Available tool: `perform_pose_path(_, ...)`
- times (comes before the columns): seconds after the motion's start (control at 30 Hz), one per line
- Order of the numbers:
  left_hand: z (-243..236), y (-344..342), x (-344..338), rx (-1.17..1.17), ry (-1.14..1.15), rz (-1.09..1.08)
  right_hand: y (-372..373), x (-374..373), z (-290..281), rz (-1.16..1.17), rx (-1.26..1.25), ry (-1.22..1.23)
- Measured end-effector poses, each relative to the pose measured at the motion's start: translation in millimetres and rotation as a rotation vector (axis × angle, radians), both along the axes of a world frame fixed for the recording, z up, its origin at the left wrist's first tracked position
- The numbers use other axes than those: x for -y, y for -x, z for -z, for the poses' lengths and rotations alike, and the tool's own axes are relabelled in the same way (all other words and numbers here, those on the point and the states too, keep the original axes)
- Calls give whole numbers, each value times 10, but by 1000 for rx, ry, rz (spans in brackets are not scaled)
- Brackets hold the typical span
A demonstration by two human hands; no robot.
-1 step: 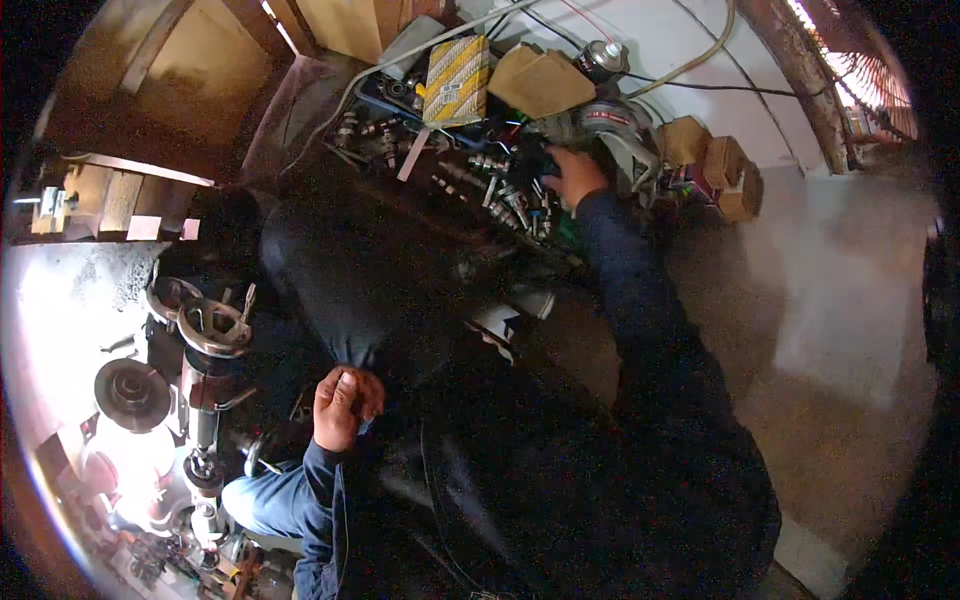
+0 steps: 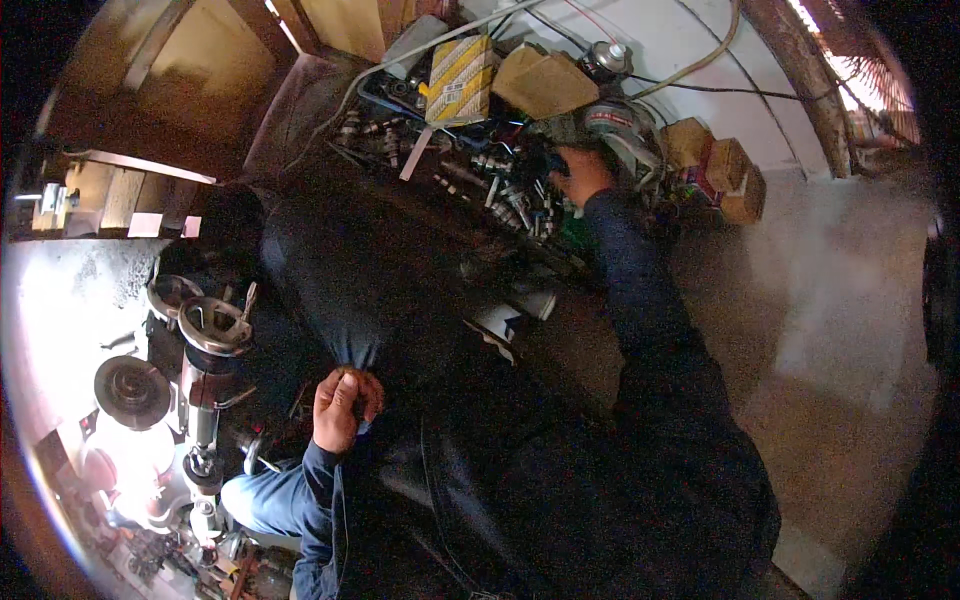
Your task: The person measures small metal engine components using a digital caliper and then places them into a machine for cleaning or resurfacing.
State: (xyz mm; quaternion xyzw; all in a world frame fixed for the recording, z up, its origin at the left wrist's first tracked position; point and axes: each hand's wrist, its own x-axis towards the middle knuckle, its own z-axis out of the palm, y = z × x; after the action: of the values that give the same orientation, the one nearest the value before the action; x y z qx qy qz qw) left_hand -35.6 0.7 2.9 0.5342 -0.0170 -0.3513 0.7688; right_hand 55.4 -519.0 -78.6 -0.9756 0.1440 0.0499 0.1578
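The left hand (image 2: 343,408) sat near and left of centre, its fingers curled shut around a bunched fold of dark cloth (image 2: 350,290) that spread away from it toward the far side. Just left of that hand stood a metal strut (image 2: 207,370) with a round cap, and a disc (image 2: 131,391) lay beside it on the bright floor.

The right hand (image 2: 580,174) reached far, its dark sleeve (image 2: 640,290) running out from the body. It rested on a heap of small metal parts (image 2: 500,190); whether its fingers gripped anything could not be told, since they were buried among the pieces.

Behind the heap lay a yellow box (image 2: 461,80) and a tan carton (image 2: 545,82). To the right of the hand sat a round grey part (image 2: 620,130) and stacked wooden blocks (image 2: 725,165). Cables (image 2: 700,80) ran across the pale far wall.
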Motion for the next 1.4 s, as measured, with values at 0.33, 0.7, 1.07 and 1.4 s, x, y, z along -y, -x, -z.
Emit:
perform_pose_path(0.33, -150, -11, 251, -70, -156, -146, 72, 290, -263, 320, 324, -585)
perform_pose_path(0.7, -78, 16, 259, -62, -143, -78, -36, -381, 29, 133, -320, 192)
perform_pose_path(1.07, -25, 20, 201, -80, -144, -83, -40, -200, -23, 34, -362, 224)
perform_pose_path(1.4, -52, -26, 328, -125, -187, -83, -42, 294, -175, 76, 83, 47)
